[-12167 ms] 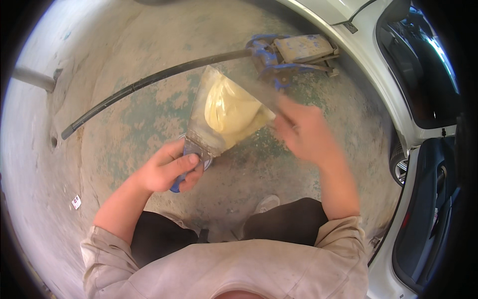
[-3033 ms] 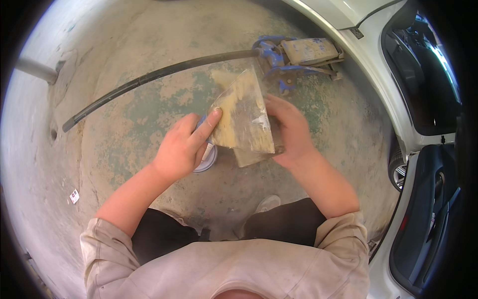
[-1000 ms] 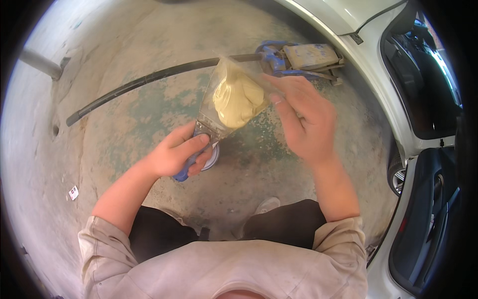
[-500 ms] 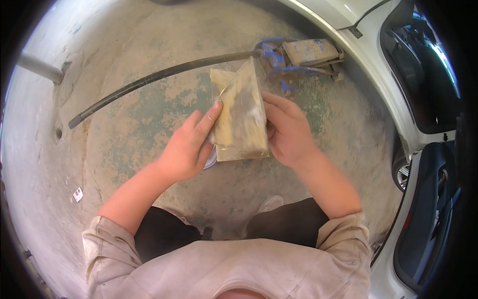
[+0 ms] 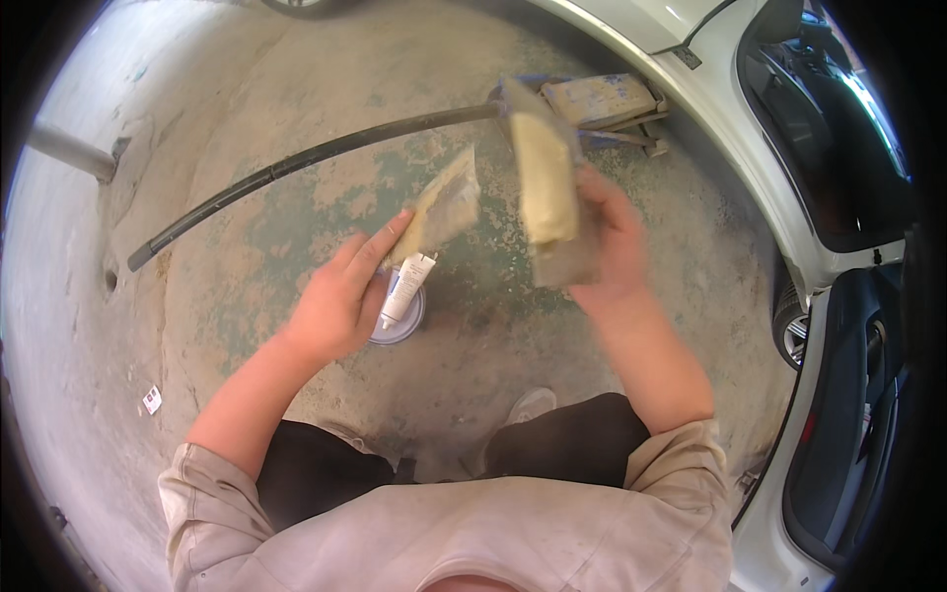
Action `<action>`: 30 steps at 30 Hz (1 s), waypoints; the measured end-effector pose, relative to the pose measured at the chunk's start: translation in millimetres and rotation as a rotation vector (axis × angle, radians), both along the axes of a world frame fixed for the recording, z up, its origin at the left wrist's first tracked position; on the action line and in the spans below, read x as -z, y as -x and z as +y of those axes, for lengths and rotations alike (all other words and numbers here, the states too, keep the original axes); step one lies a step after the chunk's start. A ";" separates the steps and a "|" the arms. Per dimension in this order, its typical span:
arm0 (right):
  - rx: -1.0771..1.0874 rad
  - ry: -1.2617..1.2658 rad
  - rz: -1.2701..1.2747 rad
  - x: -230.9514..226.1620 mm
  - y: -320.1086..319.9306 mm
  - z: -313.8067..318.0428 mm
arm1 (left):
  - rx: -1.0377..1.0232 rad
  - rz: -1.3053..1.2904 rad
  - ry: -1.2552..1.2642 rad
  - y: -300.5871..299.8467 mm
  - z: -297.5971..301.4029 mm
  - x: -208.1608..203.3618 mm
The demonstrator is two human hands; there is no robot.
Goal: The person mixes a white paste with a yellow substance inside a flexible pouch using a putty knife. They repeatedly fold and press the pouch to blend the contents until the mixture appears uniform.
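Observation:
My left hand (image 5: pixel 340 306) is closed on a thin flat spreader (image 5: pixel 446 209) smeared with yellowish paste, its index finger lying along the plate. To its right, my right hand (image 5: pixel 614 247) grips a second flat spreader (image 5: pixel 584 259), blurred by motion. A thick layer of pale yellow paste (image 5: pixel 547 178) coats that spreader's face. The two plates are held apart above the floor. Just below the left spreader, a white tube (image 5: pixel 404 291) rests on top of a round can (image 5: pixel 407 331); my left hand partly hides the can.
A blue floor jack (image 5: pixel 602 104) with a long dark handle (image 5: pixel 316 153) lies ahead. On the right stands a silver car (image 5: pixel 769 148) with its door (image 5: pixel 848 414) open. A grey post (image 5: pixel 74 148) is at the far left, and a small card (image 5: pixel 152 400) lies on the floor.
The two spreaders, overlapping before, are now apart. My right hand has moved right with its paste-covered plate; the left plate has tilted. The tube and can have come into view.

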State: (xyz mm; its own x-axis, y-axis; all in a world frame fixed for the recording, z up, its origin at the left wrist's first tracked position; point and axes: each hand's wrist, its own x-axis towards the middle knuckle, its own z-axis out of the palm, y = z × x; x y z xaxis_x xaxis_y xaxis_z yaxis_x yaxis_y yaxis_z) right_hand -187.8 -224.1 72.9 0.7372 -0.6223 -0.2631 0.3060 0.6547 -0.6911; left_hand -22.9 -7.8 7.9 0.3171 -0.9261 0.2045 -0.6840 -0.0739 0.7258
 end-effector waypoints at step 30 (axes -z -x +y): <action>0.234 1.446 0.257 -26.4 4.8 13.7 | 0.289 1.323 -0.228 -0.5 16.2 -18.3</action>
State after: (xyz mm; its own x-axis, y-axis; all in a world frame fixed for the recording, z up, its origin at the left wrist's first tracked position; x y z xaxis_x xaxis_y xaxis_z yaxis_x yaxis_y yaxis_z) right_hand -192.5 -210.4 99.3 0.6167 -0.5465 0.5666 0.0762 -0.6750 -0.7339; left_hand -22.4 8.4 26.2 -0.0537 -0.9640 -0.2605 0.4913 -0.2526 0.8336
